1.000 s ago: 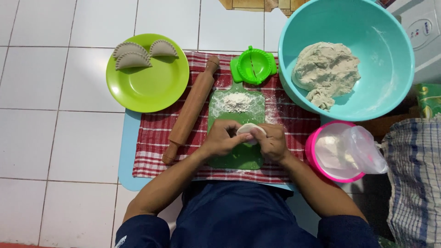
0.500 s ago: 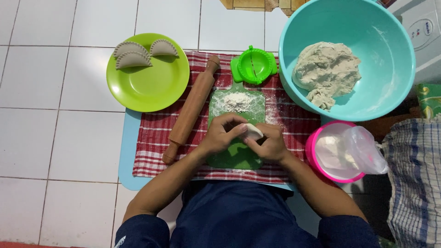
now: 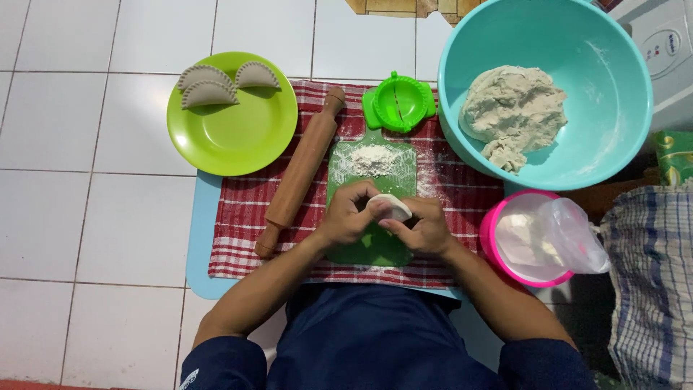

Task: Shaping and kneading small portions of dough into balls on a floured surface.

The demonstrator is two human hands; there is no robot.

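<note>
Both hands meet over a green cutting board on a red checked cloth. My left hand and my right hand pinch a small pale piece of dough between their fingers, just above the board. A little heap of flour lies on the far end of the board. A wooden rolling pin lies slanted to the left of the board. A green round dumpling press lies open beyond the board.
A lime green plate at the left holds three folded dumplings. A large teal bowl at the right holds a lump of dough. A pink tub with a plastic bag stands near my right forearm. A checked cloth bag is at the far right.
The dough piece has been lifted and turned slightly between my fingers; my hands have shifted a little over the board. Everything else stays put.
</note>
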